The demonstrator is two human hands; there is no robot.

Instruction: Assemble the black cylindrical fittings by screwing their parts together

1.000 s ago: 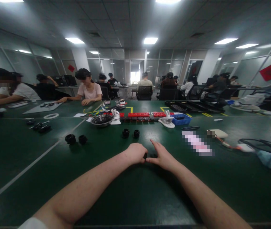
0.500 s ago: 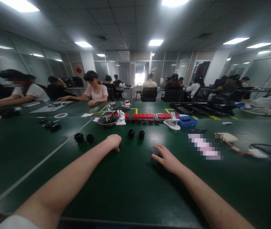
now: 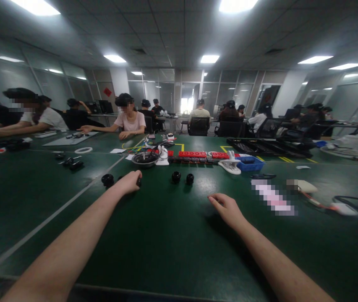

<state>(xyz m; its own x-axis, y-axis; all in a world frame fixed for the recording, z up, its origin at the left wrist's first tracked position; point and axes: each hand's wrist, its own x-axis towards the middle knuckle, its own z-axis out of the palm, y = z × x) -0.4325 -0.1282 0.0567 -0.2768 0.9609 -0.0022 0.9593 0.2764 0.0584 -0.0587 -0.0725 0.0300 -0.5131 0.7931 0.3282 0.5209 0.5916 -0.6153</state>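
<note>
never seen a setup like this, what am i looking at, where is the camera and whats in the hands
No machine here, just a bare-handed person. The view comes from a camera worn on their head, looking forward and down. Their left hand holds a small black part. Their right hand is over the green table; I can't make out anything in it. Two similar parts sit farther off, between the hands, and another is left of the left hand. Beyond are red blocks, a white clip and a blue tray. Other people sit around the room.
</note>
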